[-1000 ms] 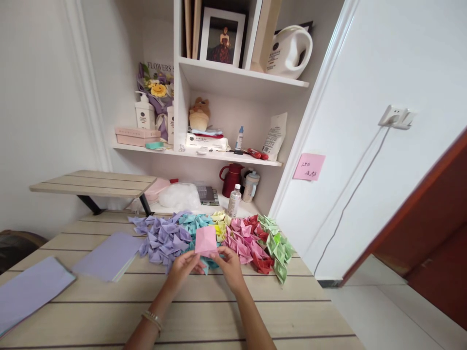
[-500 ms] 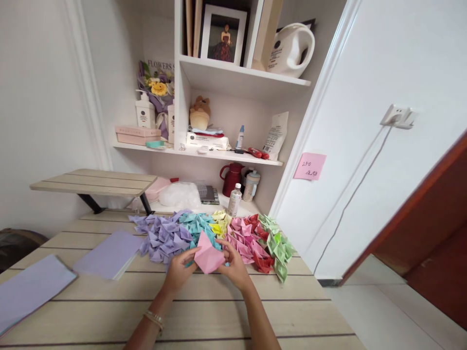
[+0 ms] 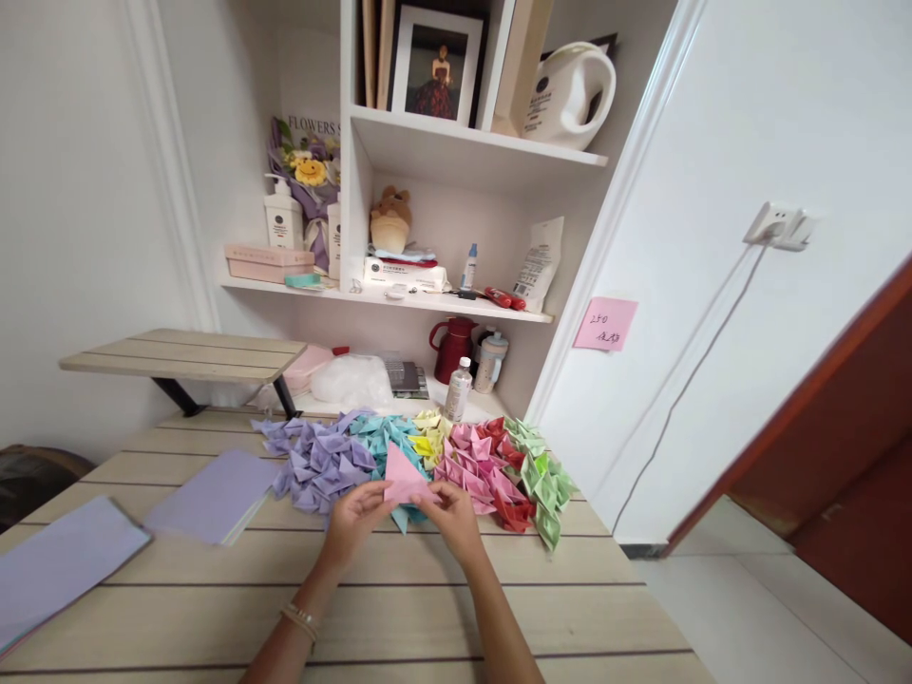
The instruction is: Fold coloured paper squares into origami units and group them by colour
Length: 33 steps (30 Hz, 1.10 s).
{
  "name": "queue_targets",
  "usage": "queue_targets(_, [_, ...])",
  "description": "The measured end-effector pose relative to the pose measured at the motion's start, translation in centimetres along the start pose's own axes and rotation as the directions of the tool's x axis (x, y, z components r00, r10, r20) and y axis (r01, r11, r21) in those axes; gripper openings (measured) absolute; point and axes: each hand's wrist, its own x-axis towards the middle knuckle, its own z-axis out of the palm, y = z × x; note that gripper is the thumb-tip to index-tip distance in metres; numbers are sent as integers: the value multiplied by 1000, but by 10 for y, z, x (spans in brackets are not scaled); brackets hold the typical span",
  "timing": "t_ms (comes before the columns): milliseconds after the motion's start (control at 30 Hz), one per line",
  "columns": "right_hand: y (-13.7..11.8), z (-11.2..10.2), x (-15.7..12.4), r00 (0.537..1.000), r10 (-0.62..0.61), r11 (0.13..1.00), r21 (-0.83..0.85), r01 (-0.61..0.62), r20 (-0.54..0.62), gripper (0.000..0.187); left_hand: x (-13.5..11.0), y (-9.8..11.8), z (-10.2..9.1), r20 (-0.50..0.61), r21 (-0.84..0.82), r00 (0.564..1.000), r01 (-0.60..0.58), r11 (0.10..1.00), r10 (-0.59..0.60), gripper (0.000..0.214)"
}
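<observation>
Both my hands pinch one folded pink paper just above the wooden table. My left hand grips its lower left edge, my right hand its lower right edge. The paper stands up as a pointed triangle. Right behind it lies a row of folded paper pieces: purple ones, teal ones, yellow ones, pink ones, red ones and green ones.
Two stacks of flat purple sheets lie on the table's left. A small wooden riser stands at the back left. Behind the pile are a plastic bottle, a red jug and white shelves.
The pink paper went from a flat diamond to a tilted shape and now to a narrower upright triangle. My hands stayed in place, fingers working its lower edges.
</observation>
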Motion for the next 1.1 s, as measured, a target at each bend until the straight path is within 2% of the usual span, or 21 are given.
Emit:
queue_targets(100, [3, 4, 1, 999, 51, 989, 139, -49, -16, 35, 0, 4, 2, -5, -27, 1000, -15, 1000, 15, 27])
queue_targets(167, [4, 6, 1, 997, 83, 968, 238, -81, 1, 49, 0, 5, 3, 2, -61, 1000, -17, 998, 17, 30])
queue_targets(233, [3, 8, 0, 994, 104, 955, 276, -107, 25, 54, 1, 6, 3, 0, -81, 1000, -12, 997, 12, 37])
queue_targets(300, [2, 10, -1, 992, 119, 955, 269, -127, 47, 51, 3, 4, 2, -12, -79, 1000, 6, 997, -7, 42])
queue_targets(400, [-1, 14, -4, 986, 155, 956, 241, -165, 60, 47, 7, -2, -1, -14, -63, 999, 41, 997, -42, 39])
queue_targets(533, [-4, 17, -6, 978, 198, 948, 239, -210, 71, 50, 8, -8, 0, -22, -112, 996, 87, 990, -90, 37])
queue_targets(733, [-5, 13, -5, 967, 215, 898, 362, -250, 135, 49, 0, 0, 7, 20, -243, 988, 151, 958, -151, 32])
queue_targets(867, [-8, 13, -6, 954, 249, 858, 418, -298, 168, 48, -2, 4, 8, 18, -253, 988, 152, 955, -153, 31])
queue_targets(1100, [-9, 14, -6, 952, 255, 842, 446, -304, 168, 45, -2, 3, 7, 49, -254, 987, 162, 953, -155, 30])
